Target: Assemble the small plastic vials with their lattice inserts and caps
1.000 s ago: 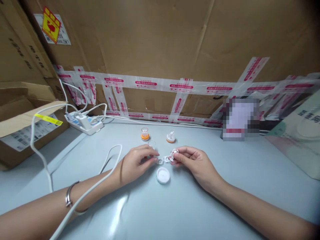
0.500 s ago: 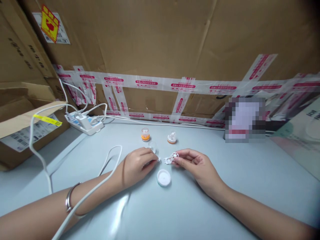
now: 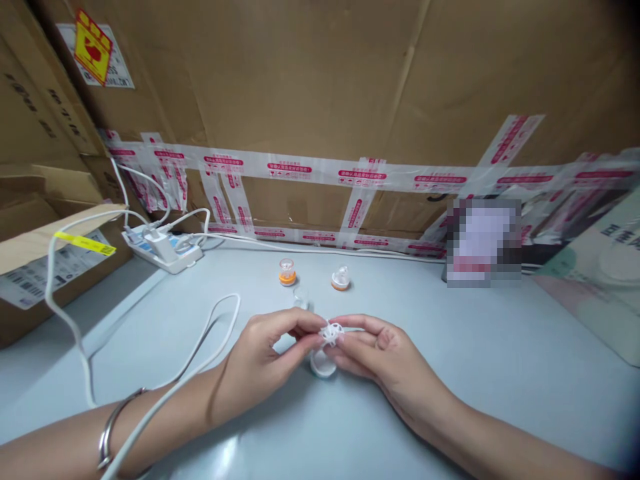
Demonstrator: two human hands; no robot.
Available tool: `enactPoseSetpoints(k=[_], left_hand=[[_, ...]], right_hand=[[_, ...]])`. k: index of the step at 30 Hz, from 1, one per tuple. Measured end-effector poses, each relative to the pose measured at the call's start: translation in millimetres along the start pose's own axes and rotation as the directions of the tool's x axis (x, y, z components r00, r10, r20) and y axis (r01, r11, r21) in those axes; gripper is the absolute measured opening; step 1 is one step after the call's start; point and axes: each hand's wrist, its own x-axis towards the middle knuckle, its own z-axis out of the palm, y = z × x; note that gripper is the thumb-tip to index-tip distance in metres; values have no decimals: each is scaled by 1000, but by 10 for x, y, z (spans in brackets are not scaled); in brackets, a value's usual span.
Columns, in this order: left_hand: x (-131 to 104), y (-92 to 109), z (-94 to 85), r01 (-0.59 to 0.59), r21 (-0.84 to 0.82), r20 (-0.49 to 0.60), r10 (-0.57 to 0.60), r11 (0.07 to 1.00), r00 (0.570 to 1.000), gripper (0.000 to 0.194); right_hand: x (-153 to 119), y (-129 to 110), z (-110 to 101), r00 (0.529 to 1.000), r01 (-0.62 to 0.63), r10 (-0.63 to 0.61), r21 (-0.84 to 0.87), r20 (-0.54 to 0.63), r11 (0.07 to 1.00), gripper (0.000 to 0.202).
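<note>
Between both sets of fingertips is a small white spoked plastic part [image 3: 332, 333], held just above the table. My right hand [image 3: 385, 350] pinches it from the right, thumb in front. My left hand [image 3: 275, 347] is closed at its left edge; a tiny white piece in those fingers is hard to make out now. Partly hidden under the hands lies a round white cap [image 3: 323, 368]. Beyond my left fingers stands a clear plastic dome [image 3: 301, 297]. Farther back are a clear-topped orange piece [image 3: 287, 275] and a white piece with an orange base [image 3: 341, 279].
A white cable [image 3: 210, 363] loops over my left forearm. At the back left sits a power strip [image 3: 167, 252] with plugs, next to an open cardboard box [image 3: 60, 260]. A large taped carton [image 3: 300, 80] walls off the back. A blurred-out object [image 3: 480, 240] stands back right.
My hands have come together, bringing the left fingers against the white spoked part. Both hands now sit nearer, partly over the round cap. The view has shifted slightly.
</note>
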Motion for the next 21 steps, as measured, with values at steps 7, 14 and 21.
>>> enactPoseSetpoints(k=[7, 14, 21], left_hand=[[-16, -25, 21, 57, 41, 41, -59, 998, 997, 11], [-18, -95, 36, -115, 149, 55, 108, 982, 993, 20], [-26, -114, 20, -154, 237, 117, 129, 959, 985, 20]], right_hand=[[-32, 9, 17, 1000, -18, 18, 24, 8, 1000, 36], [0, 41, -7, 1000, -18, 18, 12, -21, 1000, 31], [-45, 22, 12, 999, -20, 17, 74, 41, 997, 24]])
